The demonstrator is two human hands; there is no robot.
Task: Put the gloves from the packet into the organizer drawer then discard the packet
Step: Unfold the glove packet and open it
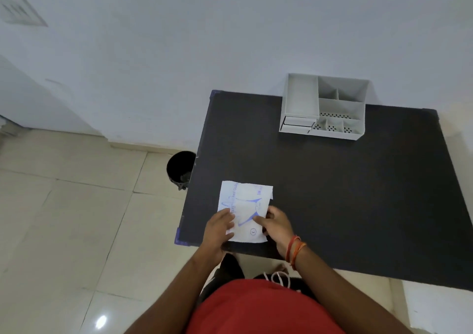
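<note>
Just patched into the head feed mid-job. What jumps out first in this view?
The white glove packet with blue print lies flat near the front left corner of the black table, with the left hand and right hand resting on its near end. A white desk organizer stands at the table's far edge by the wall, drawers at its lower left. A black bin sits on the floor beside the table's left edge.

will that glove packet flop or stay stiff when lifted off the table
The glove packet looks like thin, flat paper, so probably light and floppy, sagging if lifted by one edge. One far corner is folded, suggesting it creases easily. Lying flat on the smooth table, it would likely slide when pushed.
</note>
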